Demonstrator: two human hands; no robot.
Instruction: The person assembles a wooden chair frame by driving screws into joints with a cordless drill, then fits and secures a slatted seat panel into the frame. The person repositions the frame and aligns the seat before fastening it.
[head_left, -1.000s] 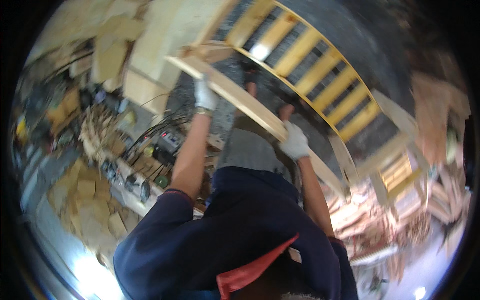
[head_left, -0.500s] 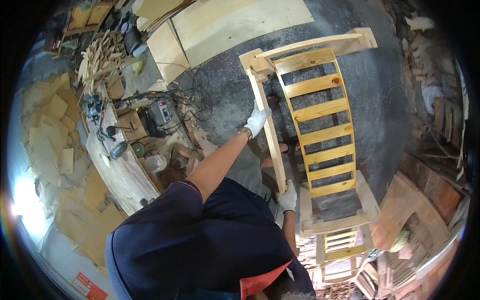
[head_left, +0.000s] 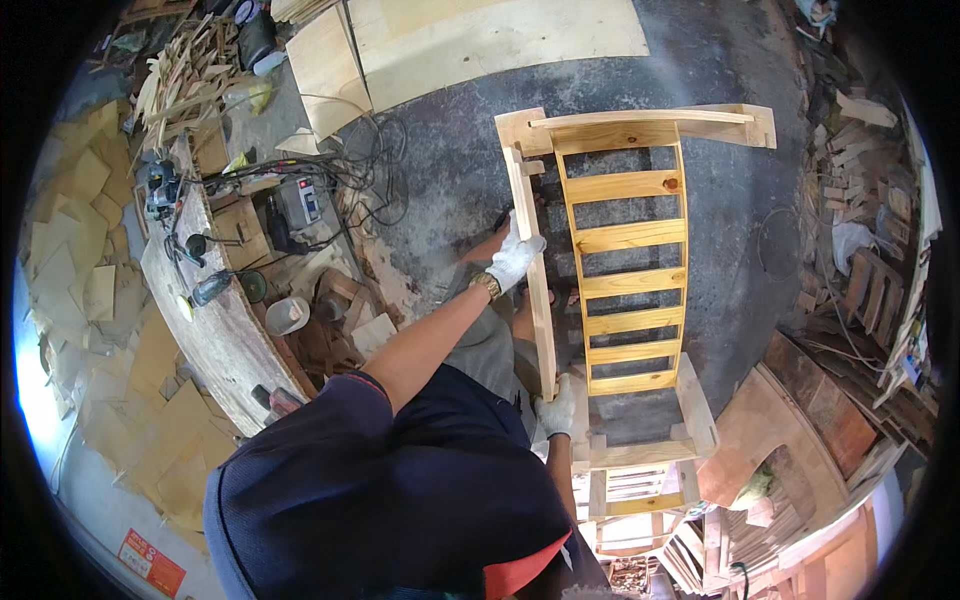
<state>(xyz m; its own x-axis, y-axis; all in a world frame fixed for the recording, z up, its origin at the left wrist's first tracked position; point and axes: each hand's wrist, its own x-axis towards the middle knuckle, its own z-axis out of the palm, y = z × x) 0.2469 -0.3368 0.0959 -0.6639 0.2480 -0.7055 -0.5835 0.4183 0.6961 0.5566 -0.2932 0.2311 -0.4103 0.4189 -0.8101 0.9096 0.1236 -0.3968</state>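
Note:
A long pale wooden rail [head_left: 541, 318] runs along the left side of a bed-like frame with varnished yellow slats [head_left: 632, 238]. My left hand [head_left: 514, 258], in a white glove, is closed round the rail near its middle. At the rail's near end, my gloved right hand [head_left: 558, 408] grips it, with the fingers partly hidden. The far end of the rail meets or nearly meets the corner of a curved end board [head_left: 640, 120]; whether they are joined I cannot tell. An unvarnished end frame [head_left: 640, 455] stands at the near end, beside my right hand.
On the left, a long bench [head_left: 225, 315] carries power tools [head_left: 163, 188], with tangled cables [head_left: 365, 165] beyond it. A white bucket [head_left: 288, 314] stands beside the bench. Large plywood sheets [head_left: 500, 45] lie at the back. Boards and scrap wood [head_left: 800, 400] are piled on the right.
The view has shifted, so the frame sits a little lower and straighter in it. Both hands keep their hold on the rail, whose near end appears slightly farther left.

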